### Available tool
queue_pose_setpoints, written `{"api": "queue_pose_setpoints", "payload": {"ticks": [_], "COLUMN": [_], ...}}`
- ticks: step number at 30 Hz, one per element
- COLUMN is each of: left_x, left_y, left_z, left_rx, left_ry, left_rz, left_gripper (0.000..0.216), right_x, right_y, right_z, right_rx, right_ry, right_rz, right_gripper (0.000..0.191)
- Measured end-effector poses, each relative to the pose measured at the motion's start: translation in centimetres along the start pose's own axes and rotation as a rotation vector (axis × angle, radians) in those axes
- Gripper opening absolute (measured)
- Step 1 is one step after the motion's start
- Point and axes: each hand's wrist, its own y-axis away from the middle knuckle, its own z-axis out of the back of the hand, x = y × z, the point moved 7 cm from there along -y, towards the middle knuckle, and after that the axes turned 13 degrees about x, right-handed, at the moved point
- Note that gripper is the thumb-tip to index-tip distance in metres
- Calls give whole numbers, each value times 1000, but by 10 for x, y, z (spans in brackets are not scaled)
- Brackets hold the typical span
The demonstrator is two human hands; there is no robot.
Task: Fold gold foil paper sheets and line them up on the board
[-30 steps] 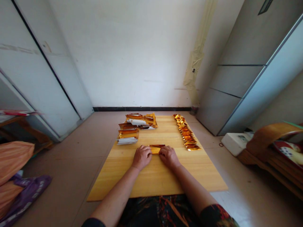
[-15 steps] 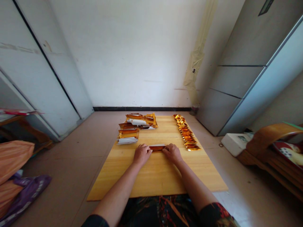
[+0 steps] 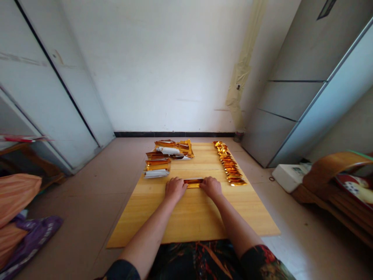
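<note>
A strip of shiny gold-brown foil wrapper [image 3: 193, 183] stretches between my two hands, low over the wooden board. My left hand [image 3: 176, 188] is closed on its left end, thumb toward the middle. The right end is pinched by my right hand [image 3: 211, 187]. Beyond my left hand lies a pile of gold and white foil wrappers [image 3: 157, 165], some showing white sides. To the right, a row of folded gold foil pieces [image 3: 232, 169] runs away from me, overlapping one another. My fingers hide both ends of the strip.
The wooden board [image 3: 192, 221] stands in front of my lap. Behind it is a white wall [image 3: 163, 77]. A grey refrigerator [image 3: 291, 93] and a wooden seat [image 3: 338, 182] are at the right. Orange and purple bags [image 3: 35, 237] lie at the left.
The foil wrapper has turned between my hands: a bright gold face shows along its near side, where it looked darker brown. Both hands have barely shifted.
</note>
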Motion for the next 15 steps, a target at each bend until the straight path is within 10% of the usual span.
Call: {"api": "queue_pose_setpoints", "payload": {"ticks": [15], "left_x": [-6], "left_y": [5], "left_z": [4], "left_rx": [-9], "left_ry": [-57], "left_rz": [25], "left_gripper": [23], "right_x": [0], "right_y": [-2], "right_z": [2], "right_rx": [56], "right_ry": [-38], "right_rz": [-44], "right_gripper": [24]}}
